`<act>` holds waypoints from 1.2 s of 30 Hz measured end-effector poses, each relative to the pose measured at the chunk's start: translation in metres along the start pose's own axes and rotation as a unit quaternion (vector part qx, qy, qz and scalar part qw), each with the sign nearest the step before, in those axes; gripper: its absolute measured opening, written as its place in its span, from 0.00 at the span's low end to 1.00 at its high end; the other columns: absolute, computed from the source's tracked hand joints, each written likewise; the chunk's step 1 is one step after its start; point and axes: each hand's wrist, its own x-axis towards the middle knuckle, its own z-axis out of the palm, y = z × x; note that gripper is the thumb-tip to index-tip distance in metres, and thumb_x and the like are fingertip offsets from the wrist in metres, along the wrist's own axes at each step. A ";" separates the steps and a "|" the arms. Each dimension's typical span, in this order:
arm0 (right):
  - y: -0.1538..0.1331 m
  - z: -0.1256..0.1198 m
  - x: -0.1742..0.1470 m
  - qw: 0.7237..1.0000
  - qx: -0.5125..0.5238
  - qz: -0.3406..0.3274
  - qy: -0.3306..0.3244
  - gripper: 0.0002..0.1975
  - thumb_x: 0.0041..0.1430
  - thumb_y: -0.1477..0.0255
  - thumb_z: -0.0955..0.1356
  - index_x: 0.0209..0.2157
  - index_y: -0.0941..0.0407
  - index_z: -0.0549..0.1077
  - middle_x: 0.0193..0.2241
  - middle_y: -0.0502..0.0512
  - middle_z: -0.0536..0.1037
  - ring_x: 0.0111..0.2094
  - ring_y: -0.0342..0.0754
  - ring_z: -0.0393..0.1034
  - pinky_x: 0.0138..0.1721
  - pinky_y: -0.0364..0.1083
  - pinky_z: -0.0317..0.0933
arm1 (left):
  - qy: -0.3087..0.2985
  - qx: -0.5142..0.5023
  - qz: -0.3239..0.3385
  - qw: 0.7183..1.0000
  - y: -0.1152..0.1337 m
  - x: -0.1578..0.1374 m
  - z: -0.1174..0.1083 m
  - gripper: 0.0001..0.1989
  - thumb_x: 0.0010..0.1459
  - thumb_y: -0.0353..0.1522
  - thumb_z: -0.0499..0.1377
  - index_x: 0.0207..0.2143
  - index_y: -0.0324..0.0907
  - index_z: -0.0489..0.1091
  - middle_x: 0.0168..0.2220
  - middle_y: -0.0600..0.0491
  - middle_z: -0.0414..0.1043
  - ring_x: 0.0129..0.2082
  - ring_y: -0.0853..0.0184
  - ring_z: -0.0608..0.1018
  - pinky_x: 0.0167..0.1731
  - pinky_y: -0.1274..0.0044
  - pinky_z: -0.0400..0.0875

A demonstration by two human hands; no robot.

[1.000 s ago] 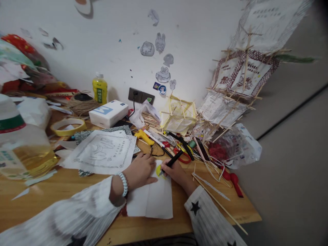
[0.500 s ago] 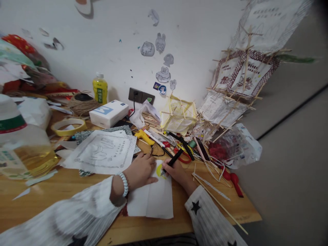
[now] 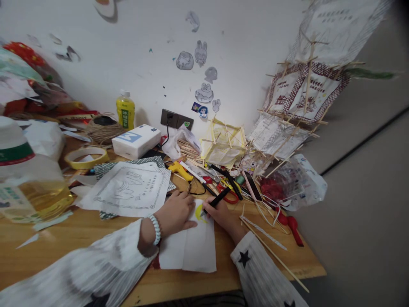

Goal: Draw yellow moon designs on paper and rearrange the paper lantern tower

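White paper point(image 3: 200, 251): under my flattened left hand point(image 3: 177, 213), seemingly for steadiness. Black pen point(image 3: 220, 197): gripped in my right hand point(image 3: 217, 213), tip downward.

Right hand point(image 3: 221, 213): black pen point(image 3: 220, 197), tip at yellow patch point(image 3: 198, 211) on white paper point(image 3: 198, 249). Left hand point(image 3: 177, 214): laid on same paper; pale coiled bracelet point(image 3: 155, 229) at wrist. Beyond: yellow glue gun point(image 3: 180, 170), drawn sheet point(image 3: 134, 187), tape roll point(image 3: 104, 157).
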 end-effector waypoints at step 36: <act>0.000 0.001 -0.002 0.999 0.026 0.028 -0.013 0.11 0.52 0.68 0.64 0.20 0.57 0.67 0.16 0.45 0.66 0.17 0.38 0.59 0.18 0.38 0.54 | 0.009 0.006 0.003 1.000 0.000 0.001 0.003 0.21 0.52 0.47 0.60 0.38 0.37 0.72 0.40 0.44 0.72 0.43 0.55 0.69 0.41 0.66 0.58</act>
